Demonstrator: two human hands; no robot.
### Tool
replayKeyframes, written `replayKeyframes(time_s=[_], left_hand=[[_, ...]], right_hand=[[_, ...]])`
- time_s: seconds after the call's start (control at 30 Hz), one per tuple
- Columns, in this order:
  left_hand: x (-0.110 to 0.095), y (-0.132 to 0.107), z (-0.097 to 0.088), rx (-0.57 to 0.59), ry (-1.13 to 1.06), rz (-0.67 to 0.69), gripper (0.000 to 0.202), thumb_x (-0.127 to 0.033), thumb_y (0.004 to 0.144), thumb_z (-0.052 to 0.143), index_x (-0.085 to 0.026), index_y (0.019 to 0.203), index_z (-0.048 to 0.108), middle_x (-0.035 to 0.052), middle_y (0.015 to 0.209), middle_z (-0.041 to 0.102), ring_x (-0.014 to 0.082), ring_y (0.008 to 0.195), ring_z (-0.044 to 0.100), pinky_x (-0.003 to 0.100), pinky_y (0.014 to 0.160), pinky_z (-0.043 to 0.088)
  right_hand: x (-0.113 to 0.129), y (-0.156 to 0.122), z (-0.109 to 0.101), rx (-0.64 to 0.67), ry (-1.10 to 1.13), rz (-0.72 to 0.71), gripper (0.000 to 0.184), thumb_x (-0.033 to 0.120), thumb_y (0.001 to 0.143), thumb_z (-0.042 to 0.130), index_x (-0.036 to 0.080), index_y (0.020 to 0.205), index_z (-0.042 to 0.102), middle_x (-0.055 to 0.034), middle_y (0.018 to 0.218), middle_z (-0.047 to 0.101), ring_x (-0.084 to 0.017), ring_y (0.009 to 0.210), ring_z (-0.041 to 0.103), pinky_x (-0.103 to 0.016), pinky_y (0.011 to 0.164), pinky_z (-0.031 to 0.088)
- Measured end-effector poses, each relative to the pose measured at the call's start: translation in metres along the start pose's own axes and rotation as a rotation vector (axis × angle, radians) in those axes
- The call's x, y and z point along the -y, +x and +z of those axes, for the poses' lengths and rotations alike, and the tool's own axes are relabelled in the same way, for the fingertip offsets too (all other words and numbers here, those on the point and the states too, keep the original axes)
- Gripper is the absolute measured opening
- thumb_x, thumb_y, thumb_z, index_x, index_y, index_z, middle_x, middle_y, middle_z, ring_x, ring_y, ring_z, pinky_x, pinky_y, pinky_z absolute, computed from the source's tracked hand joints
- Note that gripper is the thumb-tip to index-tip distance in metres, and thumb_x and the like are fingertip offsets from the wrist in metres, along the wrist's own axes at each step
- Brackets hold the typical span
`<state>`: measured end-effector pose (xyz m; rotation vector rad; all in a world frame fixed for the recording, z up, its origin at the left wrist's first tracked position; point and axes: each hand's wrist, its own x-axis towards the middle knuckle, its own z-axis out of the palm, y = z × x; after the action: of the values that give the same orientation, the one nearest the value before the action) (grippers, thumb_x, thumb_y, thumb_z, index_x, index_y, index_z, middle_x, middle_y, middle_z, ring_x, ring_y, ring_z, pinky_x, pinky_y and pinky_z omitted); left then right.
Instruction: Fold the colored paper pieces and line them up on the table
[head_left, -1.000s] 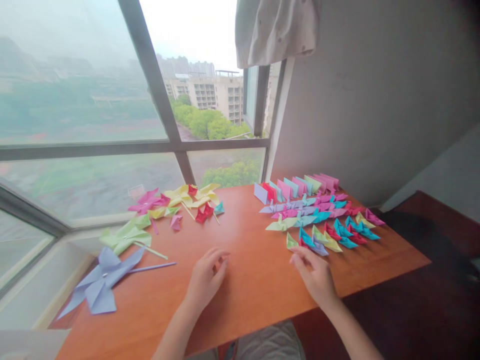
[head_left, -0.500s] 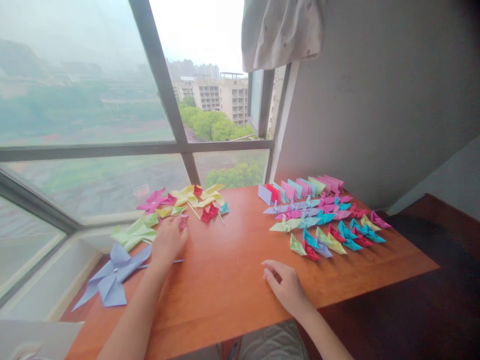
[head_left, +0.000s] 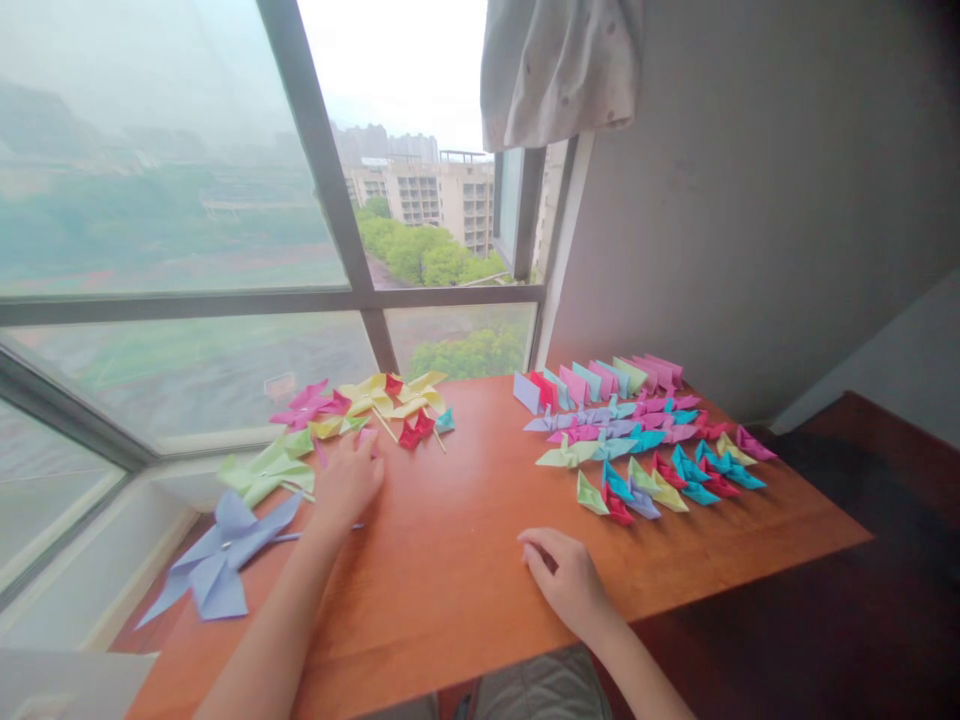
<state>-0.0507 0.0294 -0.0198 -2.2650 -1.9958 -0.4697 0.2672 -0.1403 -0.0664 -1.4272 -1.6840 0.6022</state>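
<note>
My left hand (head_left: 351, 482) reaches to the pile at the table's left, fingers bent together over a small pink folded paper (head_left: 367, 436), most of which they hide. Around it lie a light green paper pinwheel (head_left: 266, 468), a magenta pinwheel (head_left: 306, 405), yellow pinwheels (head_left: 369, 394) and red folded papers (head_left: 417, 430). A large lavender pinwheel (head_left: 225, 550) lies nearer, its stick passing under my left wrist. My right hand (head_left: 566, 575) rests on the bare table, fingers loosely curved, thumb apart, with nothing in it.
On the wooden table's (head_left: 450, 570) right side stand rows of folded paper: upright cards (head_left: 575, 385), paper cranes (head_left: 570, 453) and paper boats (head_left: 619, 482). A small teal paper piece (head_left: 445, 420) lies near the pinwheel sticks. A window (head_left: 367, 298) borders the table's far and left sides.
My left hand has shifted slightly to the right, and the pink paper now shows beyond its fingertips. My right hand stays in about the same place. The camera view has moved a little.
</note>
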Motion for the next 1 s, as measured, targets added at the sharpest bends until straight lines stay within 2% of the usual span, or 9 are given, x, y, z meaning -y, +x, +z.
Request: replayKeyframes(time_s=[0.33,0.47,0.57,0.67,0.83,0.9,1.0], left_hand=[[0.004,-0.004,-0.003,-0.013,-0.101,-0.024,0.034,-0.027,0.085,0.045,-0.017,0.115,0.058,0.013,0.114,0.065,0.0295,0.109,0.061,0.04,0.092,0.047],[0.004,-0.01,-0.004,-0.024,-0.21,-0.091,0.031,-0.034,0.087,0.044,-0.016,0.106,0.06,0.0113,0.101,0.071,0.0256,0.09,0.069,0.036,0.079,0.053],[-0.002,-0.018,-0.004,0.005,-0.294,-0.077,0.03,-0.038,0.088,0.044,-0.016,0.099,0.062,0.0083,0.093,0.073,0.0213,0.078,0.071,0.031,0.071,0.055],[-0.012,-0.025,-0.003,0.021,-0.325,-0.031,0.029,-0.038,0.087,0.045,-0.017,0.098,0.063,0.0081,0.096,0.073,0.0213,0.082,0.071,0.03,0.072,0.056],[-0.023,-0.026,-0.007,-0.017,-0.249,-0.021,0.028,-0.036,0.087,0.047,-0.018,0.103,0.062,0.0125,0.11,0.066,0.0276,0.105,0.063,0.037,0.089,0.049],[-0.023,-0.025,-0.009,0.001,-0.2,-0.041,0.029,-0.036,0.087,0.047,-0.017,0.103,0.063,0.0134,0.106,0.066,0.0291,0.101,0.064,0.039,0.087,0.048],[-0.022,-0.024,-0.013,0.06,-0.153,-0.061,0.03,-0.039,0.087,0.048,-0.018,0.101,0.064,0.0108,0.092,0.069,0.0287,0.085,0.067,0.036,0.074,0.049]], right_hand=[[0.0,0.0,0.0,0.006,-0.014,-0.015,0.024,0.021,0.088,0.049,0.022,0.096,0.072,-0.0059,0.092,0.073,-0.02,0.083,0.069,-0.03,0.075,0.055],[0.0,0.0,0.0,0.023,-0.034,-0.009,0.025,0.022,0.089,0.047,0.021,0.096,0.071,-0.0064,0.093,0.073,-0.02,0.085,0.069,-0.03,0.076,0.055],[0.0,0.0,-0.001,0.032,-0.04,-0.011,0.026,0.022,0.09,0.046,0.021,0.096,0.07,-0.0067,0.093,0.073,-0.02,0.085,0.069,-0.031,0.077,0.055],[0.002,0.0,-0.001,0.036,-0.043,-0.015,0.026,0.021,0.09,0.045,0.021,0.096,0.07,-0.0068,0.091,0.073,-0.02,0.083,0.068,-0.03,0.076,0.054],[0.0,0.0,0.0,0.026,-0.038,-0.018,0.024,0.019,0.09,0.047,0.021,0.096,0.07,-0.0057,0.092,0.072,-0.019,0.083,0.068,-0.028,0.076,0.053],[-0.001,-0.001,0.001,0.021,-0.038,-0.024,0.024,0.019,0.09,0.047,0.021,0.095,0.07,-0.0053,0.091,0.072,-0.018,0.082,0.068,-0.028,0.075,0.053],[-0.003,-0.001,0.003,0.022,-0.042,-0.028,0.024,0.019,0.09,0.047,0.02,0.096,0.069,-0.0051,0.089,0.072,-0.018,0.08,0.067,-0.028,0.074,0.052]])
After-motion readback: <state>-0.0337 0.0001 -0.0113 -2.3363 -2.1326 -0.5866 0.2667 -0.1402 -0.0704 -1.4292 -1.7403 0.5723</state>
